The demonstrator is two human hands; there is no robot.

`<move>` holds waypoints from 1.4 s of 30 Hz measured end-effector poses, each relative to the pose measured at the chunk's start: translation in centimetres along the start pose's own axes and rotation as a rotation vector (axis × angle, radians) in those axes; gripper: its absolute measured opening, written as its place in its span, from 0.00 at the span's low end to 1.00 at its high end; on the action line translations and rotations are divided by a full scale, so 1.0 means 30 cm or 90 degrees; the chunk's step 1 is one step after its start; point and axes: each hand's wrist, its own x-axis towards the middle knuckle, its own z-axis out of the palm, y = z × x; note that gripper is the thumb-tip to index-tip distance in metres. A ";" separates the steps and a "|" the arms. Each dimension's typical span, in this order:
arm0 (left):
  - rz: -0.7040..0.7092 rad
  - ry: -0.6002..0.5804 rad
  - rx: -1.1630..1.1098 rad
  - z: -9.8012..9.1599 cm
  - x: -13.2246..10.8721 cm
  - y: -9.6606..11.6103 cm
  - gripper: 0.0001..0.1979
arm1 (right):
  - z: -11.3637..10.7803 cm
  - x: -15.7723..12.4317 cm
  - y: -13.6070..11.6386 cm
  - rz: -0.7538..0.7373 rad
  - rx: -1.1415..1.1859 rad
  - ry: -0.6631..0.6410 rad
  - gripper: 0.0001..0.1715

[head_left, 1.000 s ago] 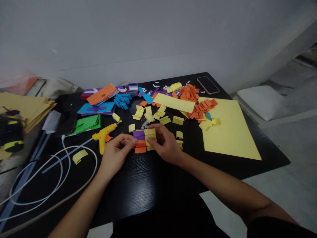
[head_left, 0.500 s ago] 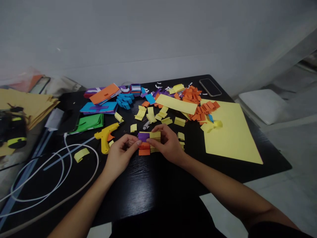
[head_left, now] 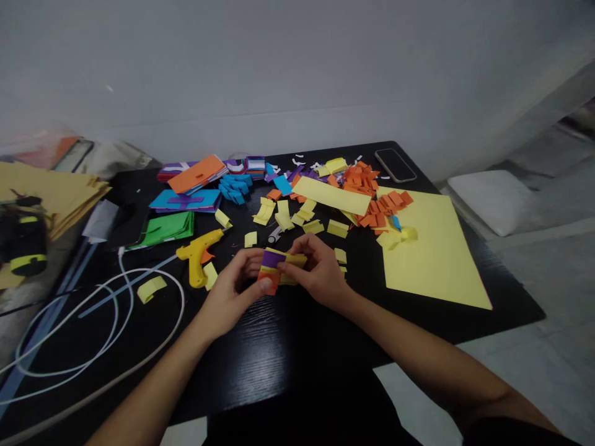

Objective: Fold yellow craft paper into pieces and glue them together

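Observation:
Both my hands hold a small woven paper piece (head_left: pixel 277 266) of purple, orange and yellow strips, lifted a little above the black table (head_left: pixel 288 347). My left hand (head_left: pixel 230 291) pinches its left edge, thumb on the orange part. My right hand (head_left: pixel 316 269) grips its right side, fingers curled over the yellow strips. A yellow glue gun (head_left: pixel 198 253) lies just left of my left hand. Small folded yellow paper pieces (head_left: pixel 283 217) lie scattered just beyond the hands.
A large yellow sheet (head_left: pixel 427 248) lies at the right, with orange scraps (head_left: pixel 376 204) and a phone (head_left: pixel 395 165) behind it. Stacks of coloured paper (head_left: pixel 186 198) sit at back left. A white cable (head_left: pixel 106 322) loops at the left near brown envelopes (head_left: pixel 51 195).
The woven piece lay flat on the table; now both hands have lifted and tilted it, with my left thumb moved onto its orange edge.

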 end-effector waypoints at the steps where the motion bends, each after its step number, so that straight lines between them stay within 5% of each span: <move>1: -0.014 -0.018 0.014 0.001 -0.002 -0.001 0.20 | -0.001 0.001 -0.003 0.007 0.003 -0.002 0.18; 7: -0.033 -0.005 0.083 -0.001 -0.003 -0.023 0.16 | -0.011 0.014 -0.005 0.058 0.047 -0.014 0.14; 19: 0.014 0.069 -0.006 0.006 0.000 -0.027 0.20 | -0.009 0.020 -0.008 0.154 0.133 0.001 0.18; 28: 0.076 -0.013 -0.014 -0.003 -0.014 0.011 0.17 | -0.010 0.022 0.001 0.177 0.173 0.011 0.20; 42: 0.000 0.123 0.064 -0.003 0.008 -0.020 0.13 | -0.009 0.014 -0.002 0.124 0.100 -0.081 0.17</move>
